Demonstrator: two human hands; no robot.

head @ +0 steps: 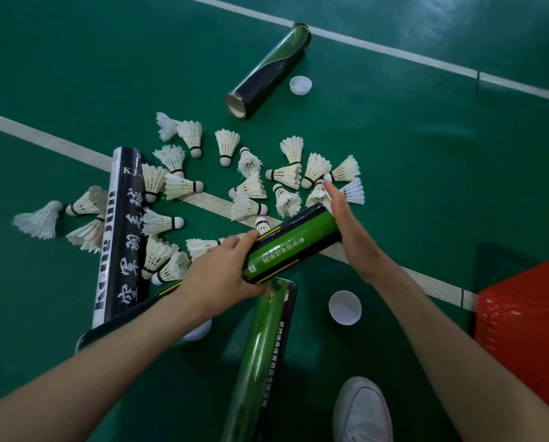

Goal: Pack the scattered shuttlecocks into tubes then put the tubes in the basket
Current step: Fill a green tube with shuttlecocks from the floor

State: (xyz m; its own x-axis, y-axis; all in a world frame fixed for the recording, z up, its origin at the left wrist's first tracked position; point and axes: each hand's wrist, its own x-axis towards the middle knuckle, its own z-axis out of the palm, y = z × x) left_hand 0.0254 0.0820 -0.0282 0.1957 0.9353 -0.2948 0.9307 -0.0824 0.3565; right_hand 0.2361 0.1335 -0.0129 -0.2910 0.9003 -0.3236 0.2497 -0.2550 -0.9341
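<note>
Just below the middle of the frame the left hand grips a green and black tube, with the fingers curled round its lower end. The tube slants up toward the right. The right hand is flat, fingers straight and together, with its palm pressed against the tube's upper end. Whether that end is capped cannot be told.

The shuttlecocks lie scattered over the middle and left of the frame on the green floor, a few of them across a white line. A black tube with white lettering lies among them at the left, with several shuttlecocks touching its sides. In the upper middle a dark tube lies with its open end toward the camera and a white cap just beside it. A long green tube runs from under the held tube down to the bottom edge. A second cap sits just to its right, mouth up.

The red basket stands at the right edge, well apart from the shuttlecocks. A white shoe shows at the bottom
</note>
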